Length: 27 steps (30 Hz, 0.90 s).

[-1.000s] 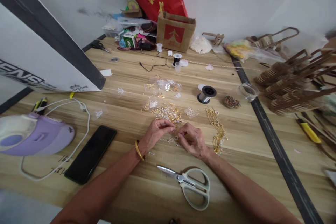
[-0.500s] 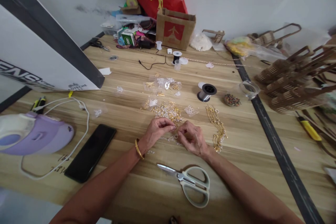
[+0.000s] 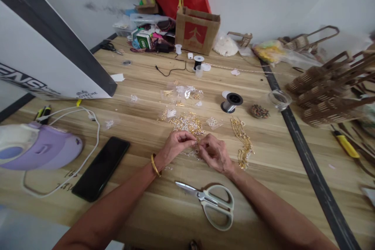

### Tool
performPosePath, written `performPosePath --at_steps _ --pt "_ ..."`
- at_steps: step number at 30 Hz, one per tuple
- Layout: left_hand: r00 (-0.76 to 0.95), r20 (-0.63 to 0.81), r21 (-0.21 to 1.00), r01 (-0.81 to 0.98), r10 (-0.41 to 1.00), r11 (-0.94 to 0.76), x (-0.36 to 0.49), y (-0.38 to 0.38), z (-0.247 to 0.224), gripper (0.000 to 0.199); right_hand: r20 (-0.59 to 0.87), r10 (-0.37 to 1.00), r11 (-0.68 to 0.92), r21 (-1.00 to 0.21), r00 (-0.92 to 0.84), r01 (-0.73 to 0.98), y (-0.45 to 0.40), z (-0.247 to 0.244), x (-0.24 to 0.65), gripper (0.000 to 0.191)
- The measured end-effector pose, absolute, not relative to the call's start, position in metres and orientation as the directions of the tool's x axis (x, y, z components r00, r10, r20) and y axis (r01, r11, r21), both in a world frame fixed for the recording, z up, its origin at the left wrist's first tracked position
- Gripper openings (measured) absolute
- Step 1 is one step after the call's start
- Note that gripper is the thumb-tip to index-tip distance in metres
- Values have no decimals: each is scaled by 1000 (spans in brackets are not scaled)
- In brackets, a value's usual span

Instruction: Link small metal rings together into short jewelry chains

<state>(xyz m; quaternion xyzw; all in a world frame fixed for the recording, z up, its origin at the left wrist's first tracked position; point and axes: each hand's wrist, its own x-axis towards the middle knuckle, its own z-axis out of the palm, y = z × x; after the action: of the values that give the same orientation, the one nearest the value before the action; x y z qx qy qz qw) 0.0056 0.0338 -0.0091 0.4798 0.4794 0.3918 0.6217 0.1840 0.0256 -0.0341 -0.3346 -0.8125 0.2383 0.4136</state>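
Note:
My left hand (image 3: 177, 144), with a gold bangle (image 3: 155, 165) at its wrist, pinches thumb and forefinger on something tiny. My right hand (image 3: 215, 152) is closed in a pinch facing it, the fingertips almost meeting. What either hand holds is too small to make out. Just below the fingertips lies a thin silver chain (image 3: 191, 154) with a small ring near its end. Beyond the hands spreads a heap of gold and silver charms (image 3: 189, 123). Scissors (image 3: 209, 203) with pale handles lie nearer me, blades slightly apart. Gold chains (image 3: 242, 144) lie right of my right hand.
A wire spool (image 3: 232, 102), a bag of rings (image 3: 214, 122) and a pile of beads (image 3: 259, 111) sit farther back. On the left are a black phone (image 3: 101, 168), a purple-and-white device (image 3: 43, 146) and a large box (image 3: 52, 54). Woven baskets (image 3: 319, 90) stand right.
My right hand has shifted slightly left, so its fingertips are closer to the left ones. The view has moved a little; the other things lie where they were.

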Motion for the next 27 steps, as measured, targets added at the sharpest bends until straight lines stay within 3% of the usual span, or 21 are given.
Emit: performPosePath --at_steps 11,20,27 --pt "280 -227 962 -88 933 260 4 34 -13 8 529 733 673 -656 -428 342 25 -35 185 6" --pt "324 -218 895 -310 921 321 2 36 -22 13 544 725 681 -657 -422 324 23 -28 183 8" --pt "299 -212 936 -213 930 282 2 36 -21 11 540 720 684 -657 -435 317 24 -32 184 8"
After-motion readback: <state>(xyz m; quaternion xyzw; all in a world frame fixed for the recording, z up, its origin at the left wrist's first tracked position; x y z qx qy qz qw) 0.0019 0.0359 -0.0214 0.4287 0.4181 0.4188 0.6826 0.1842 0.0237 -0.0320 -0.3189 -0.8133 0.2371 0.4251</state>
